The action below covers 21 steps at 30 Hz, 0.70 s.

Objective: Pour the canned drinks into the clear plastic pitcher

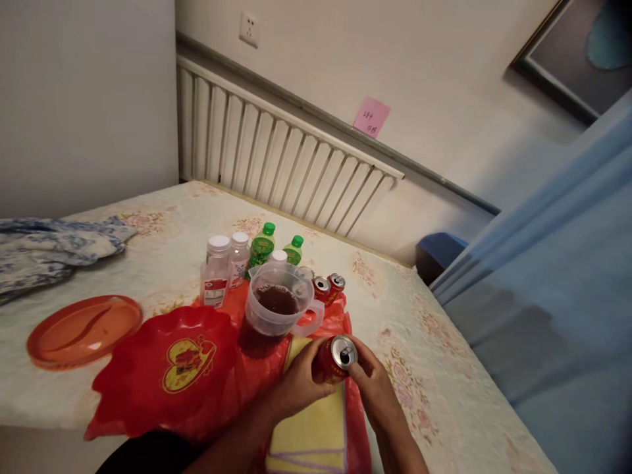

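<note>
A red drink can (334, 361) with an opened silver top is held between both hands, over a folded yellow cloth (313, 424) with pale purple edging. My left hand (299, 378) is closed round its left side. On the right, my right hand (374, 382) grips it, thumb near the rim. Just behind stands a clear plastic pitcher (253, 308) partly filled with dark brown liquid. Two more red cans, a nearer can (320, 289) and a farther can (336, 287), stand right of the pitcher; the nearer one's top is opened.
Left of my hands lie a scalloped red tray (133, 375) and an orange plate lid (99, 329). White-capped bottles (216, 270) and green-capped bottles (262, 247) stand behind the pitcher. A red plastic sheet (358, 421) lies beneath. A blue curtain (553, 283) hangs right, a radiator (276, 155) behind.
</note>
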Motion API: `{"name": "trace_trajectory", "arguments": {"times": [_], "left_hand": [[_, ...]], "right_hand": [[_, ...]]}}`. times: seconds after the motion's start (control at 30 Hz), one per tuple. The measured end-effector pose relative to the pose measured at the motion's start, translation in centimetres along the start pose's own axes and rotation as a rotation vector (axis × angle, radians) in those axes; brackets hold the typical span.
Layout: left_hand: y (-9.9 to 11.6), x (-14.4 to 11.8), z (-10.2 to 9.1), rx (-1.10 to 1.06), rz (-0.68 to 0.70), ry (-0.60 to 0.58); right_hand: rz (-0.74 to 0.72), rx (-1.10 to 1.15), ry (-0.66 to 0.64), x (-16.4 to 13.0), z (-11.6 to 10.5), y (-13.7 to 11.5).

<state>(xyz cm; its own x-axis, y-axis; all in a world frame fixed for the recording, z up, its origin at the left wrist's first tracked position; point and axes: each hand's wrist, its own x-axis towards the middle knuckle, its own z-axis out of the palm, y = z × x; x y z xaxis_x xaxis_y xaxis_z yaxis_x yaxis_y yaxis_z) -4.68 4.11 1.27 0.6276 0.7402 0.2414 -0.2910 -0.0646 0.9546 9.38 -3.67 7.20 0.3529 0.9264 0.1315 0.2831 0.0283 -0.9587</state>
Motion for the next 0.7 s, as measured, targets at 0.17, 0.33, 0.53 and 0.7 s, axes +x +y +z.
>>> {"name": "trace_trajectory", "arguments": {"times": [0.17, 0.33, 0.53, 0.7], "left_hand": [[-0.6, -0.1, -0.1, 0.121, 0.039, 0.03], [-1.0, -0.2, -0.1, 0.193, 0.072, 0.035], [-1.5, -0.3, 0.0, 0.262, 0.118, 0.053], [-1.4, -0.2, 0.0, 0.275, 0.137, 0.042]], "right_hand": [[0.055, -0.022, 0.078, -0.2, 0.5, -0.8], [0.078, 0.012, 0.092, -0.2, 1.0, -0.8], [0.083, 0.089, 0.098, -0.3, 1.1, -0.6], [0.084, 0.155, 0.093, -0.2, 1.2, -0.4]]}}
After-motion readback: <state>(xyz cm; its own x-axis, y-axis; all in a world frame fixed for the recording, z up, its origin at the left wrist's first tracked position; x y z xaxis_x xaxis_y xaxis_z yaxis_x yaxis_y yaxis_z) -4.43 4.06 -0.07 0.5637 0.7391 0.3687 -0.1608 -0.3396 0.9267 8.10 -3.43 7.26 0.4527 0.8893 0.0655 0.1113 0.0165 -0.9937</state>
